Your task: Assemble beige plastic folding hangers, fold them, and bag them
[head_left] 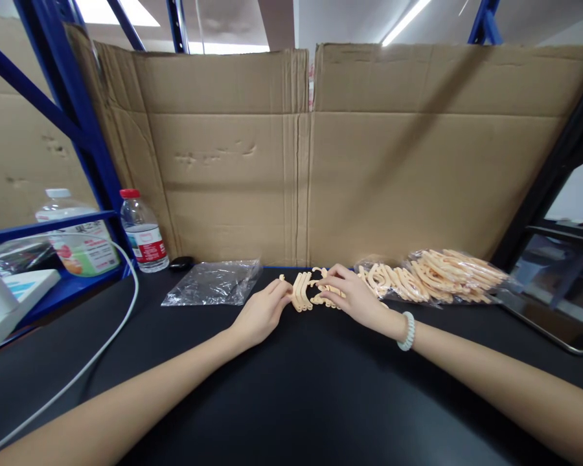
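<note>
Several curved beige pieces [302, 291] lie side by side on the black table, between my two hands. My left hand [265, 309] is at their left side, its fingers closed together near the row; what they grip, if anything, is too small to make out. More beige pieces lie under and beside my right hand [354, 299], whose fingers are bent and spread over them. A pale coiled band is on my right wrist. To the right, clear plastic bags [447, 277] hold many similar beige pieces.
An empty clear plastic bag [211, 283] lies at the left. Behind it stand a red-capped bottle [146, 236] and a black object [181, 263]. A white cable [121, 317] crosses the table's left side. Cardboard [233, 155] walls the back. A dark-framed panel [558, 291] is at the right.
</note>
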{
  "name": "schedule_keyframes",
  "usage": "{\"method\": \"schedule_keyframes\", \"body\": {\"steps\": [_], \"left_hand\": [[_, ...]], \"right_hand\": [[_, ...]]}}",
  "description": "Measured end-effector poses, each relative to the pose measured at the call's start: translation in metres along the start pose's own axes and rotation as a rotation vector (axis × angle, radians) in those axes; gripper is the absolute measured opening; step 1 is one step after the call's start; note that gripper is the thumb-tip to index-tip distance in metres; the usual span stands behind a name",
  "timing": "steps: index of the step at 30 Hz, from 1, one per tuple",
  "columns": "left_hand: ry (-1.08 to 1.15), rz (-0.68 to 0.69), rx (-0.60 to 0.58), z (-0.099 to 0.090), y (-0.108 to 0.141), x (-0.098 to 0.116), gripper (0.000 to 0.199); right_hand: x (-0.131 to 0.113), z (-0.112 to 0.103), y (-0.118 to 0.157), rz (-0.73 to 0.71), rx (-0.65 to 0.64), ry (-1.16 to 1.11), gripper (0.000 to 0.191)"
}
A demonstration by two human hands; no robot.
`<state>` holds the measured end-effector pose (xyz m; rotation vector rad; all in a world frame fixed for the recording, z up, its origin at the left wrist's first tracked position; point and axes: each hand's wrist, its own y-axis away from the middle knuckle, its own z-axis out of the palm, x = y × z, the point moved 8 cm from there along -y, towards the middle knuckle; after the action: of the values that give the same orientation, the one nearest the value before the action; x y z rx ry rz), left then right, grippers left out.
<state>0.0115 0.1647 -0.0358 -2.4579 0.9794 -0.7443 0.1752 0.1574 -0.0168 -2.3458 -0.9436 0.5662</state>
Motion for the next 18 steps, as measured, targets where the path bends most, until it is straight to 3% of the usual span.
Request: {"method": "schedule_keyframes", "body": {"steps": [4,11,14,18], "left_hand": [[0.070,0.011,0.084,-0.007,-0.001,0.002,0.012],[0.213,0.013,0.242,-0.015,0.001,0.018,0.014],[0.322,-0.064,0.252,-0.011,0.004,0.023,0.014],[0.703,-0.296,0.194,0.005,0.009,0.022,0.010]], "right_hand": [[0.002,-0.014,0.012,0.153,0.068,-0.197,0.020],[-0.005,-0.003,0.050,0.430,0.037,-0.715,0.018],[-0.004,0.002,0.062,0.506,0.032,-0.842,0.020],[0.001,0.008,0.069,0.564,0.022,-0.947,0.023]]}}
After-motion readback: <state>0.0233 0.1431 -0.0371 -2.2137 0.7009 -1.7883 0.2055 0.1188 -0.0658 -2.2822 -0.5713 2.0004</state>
